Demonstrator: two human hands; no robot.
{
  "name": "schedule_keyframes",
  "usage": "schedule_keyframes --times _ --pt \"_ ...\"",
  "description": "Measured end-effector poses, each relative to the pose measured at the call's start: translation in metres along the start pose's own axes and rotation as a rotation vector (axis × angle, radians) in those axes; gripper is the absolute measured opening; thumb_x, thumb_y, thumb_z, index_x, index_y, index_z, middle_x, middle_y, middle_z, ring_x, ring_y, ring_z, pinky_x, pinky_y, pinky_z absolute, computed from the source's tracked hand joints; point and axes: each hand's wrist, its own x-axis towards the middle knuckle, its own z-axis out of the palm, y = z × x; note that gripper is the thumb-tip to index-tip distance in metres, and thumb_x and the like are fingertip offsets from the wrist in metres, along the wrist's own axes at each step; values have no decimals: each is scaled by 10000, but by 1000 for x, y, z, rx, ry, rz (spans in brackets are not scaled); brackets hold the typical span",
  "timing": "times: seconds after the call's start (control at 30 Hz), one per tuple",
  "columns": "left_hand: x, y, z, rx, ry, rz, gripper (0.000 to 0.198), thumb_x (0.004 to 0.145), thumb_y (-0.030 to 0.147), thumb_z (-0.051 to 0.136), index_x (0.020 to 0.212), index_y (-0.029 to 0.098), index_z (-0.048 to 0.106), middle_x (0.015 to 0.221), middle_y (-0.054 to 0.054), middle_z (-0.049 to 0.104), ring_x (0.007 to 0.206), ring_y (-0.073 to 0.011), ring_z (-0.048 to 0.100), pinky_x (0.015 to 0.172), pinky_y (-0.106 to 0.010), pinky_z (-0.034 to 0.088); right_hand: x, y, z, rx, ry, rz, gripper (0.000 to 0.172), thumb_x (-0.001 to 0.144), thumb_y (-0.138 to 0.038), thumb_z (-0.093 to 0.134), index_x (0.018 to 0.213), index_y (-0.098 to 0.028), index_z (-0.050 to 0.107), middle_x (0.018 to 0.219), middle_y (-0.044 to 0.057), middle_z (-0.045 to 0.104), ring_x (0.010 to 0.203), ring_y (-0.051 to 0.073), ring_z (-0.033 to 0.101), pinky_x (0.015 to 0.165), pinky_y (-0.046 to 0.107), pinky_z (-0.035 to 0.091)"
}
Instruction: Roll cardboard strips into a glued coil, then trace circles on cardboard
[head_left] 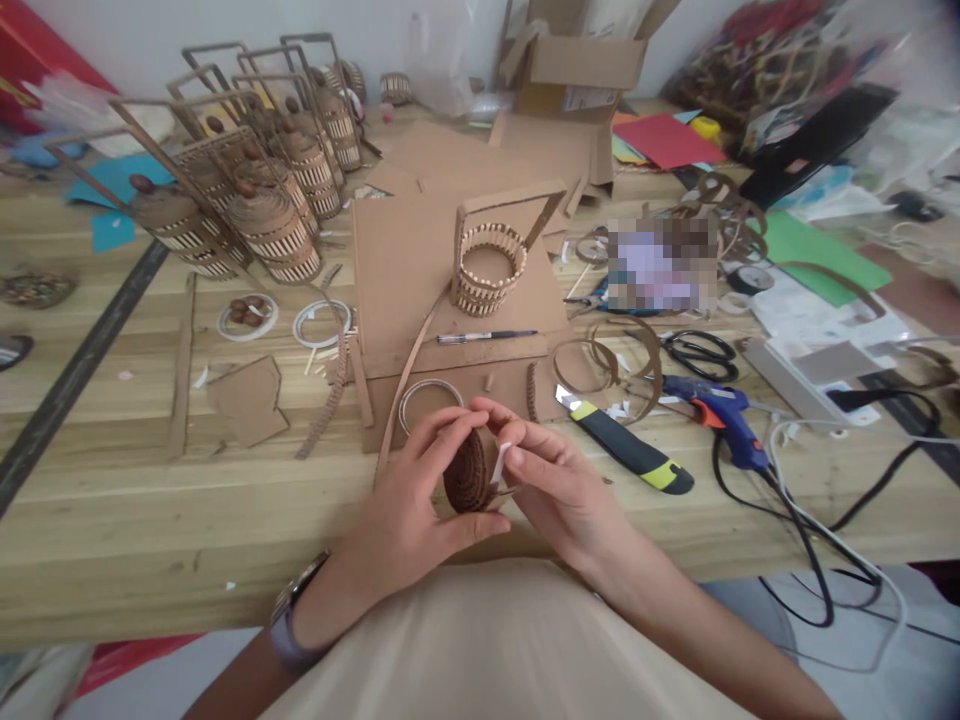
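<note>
Close to my body, a round coil of brown corrugated cardboard is held on edge between both hands. My left hand curves around its rim, fingers over the top and thumb below. My right hand pinches a small white strip at the coil's right side. Just beyond my fingers lies a ring with a pale edge. Farther off, a small basket of pale sticks with a tall cardboard handle stands on a cardboard sheet. A pen lies in front of that basket.
Several finished handled lanterns crowd the back left. To the right lie a utility knife with its blade out, a blue glue gun with trailing cables, and black scissors. An open cardboard box stands at the back.
</note>
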Motion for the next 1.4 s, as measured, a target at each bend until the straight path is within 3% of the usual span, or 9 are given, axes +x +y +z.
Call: schedule_keyframes --times 0.2,0.4,0.67,0.8,0.93,1.0,1.1,1.23,1.4 --pt "-1 1 0 14 -15 -8 655 862 517 707 1419 375 394 1430 -62 453 1327 -262 502 1107 -448 475 -1 1 0 -89 15 -45 269 688 -459 864 714 -256 690 1323 31 633 1306 284 515 979 407 481" --pt "-1 3 -1 32 -7 -10 656 863 536 695 1422 355 401 1425 -76 467 1304 -265 531 1083 -431 495 -2 5 -3 -123 27 -90 181 700 -380 866 731 -275 721 1356 10 604 1352 272 477 969 383 494" --pt "-4 4 -2 135 18 7 670 856 516 714 1420 321 409 1423 -89 494 1332 -277 521 1086 -407 489 -3 2 -5 -298 -8 -226 136 784 -385 817 798 -287 723 1354 26 577 1373 260 450 1121 436 386" --pt "-7 3 -3 202 44 11 654 869 451 721 1420 321 394 1423 -85 503 1327 -267 527 1089 -400 486 -2 4 -8 -529 -34 -398 162 837 -413 771 904 -281 707 1437 64 492 1347 265 475 1153 476 343" --pt "-13 -1 -4 249 35 14 686 856 385 746 1430 326 376 1422 -87 509 1325 -272 532 1077 -410 498 -4 10 -13 -667 -58 -450 177 883 -420 723 993 -289 679 1548 71 393 1283 260 552 1108 472 408" --pt "-16 -1 -3 246 24 13 699 847 362 756 1432 334 375 1430 -84 510 1324 -273 535 1078 -417 499 -5 11 -14 -719 -59 -459 310 870 -434 735 1146 -319 652 1551 79 403 1249 255 581 1098 467 423" --pt "-21 -2 -2 225 14 -15 721 836 353 766 1442 342 374 1469 -89 491 1355 -286 511 1097 -450 482 -8 10 -15 -760 -21 -544 518 823 -440 785 1292 -342 588 1379 75 567 1173 240 610 1044 436 466" --pt "-24 -3 1 139 20 -85 807 811 361 788 1482 335 340 1485 -114 480 1350 -309 510 1094 -505 479 -12 6 -13 -860 -14 -729 20 881 -295 741 895 -288 729 916 22 676 894 190 651 804 343 526" --pt "-24 -4 3 95 77 -119 778 802 342 789 1462 322 377 1438 -116 508 1322 -314 530 1070 -518 499 -14 4 -11 -1039 -40 -879 124 864 -265 754 977 -315 755 861 27 720 799 208 664 748 398 492"
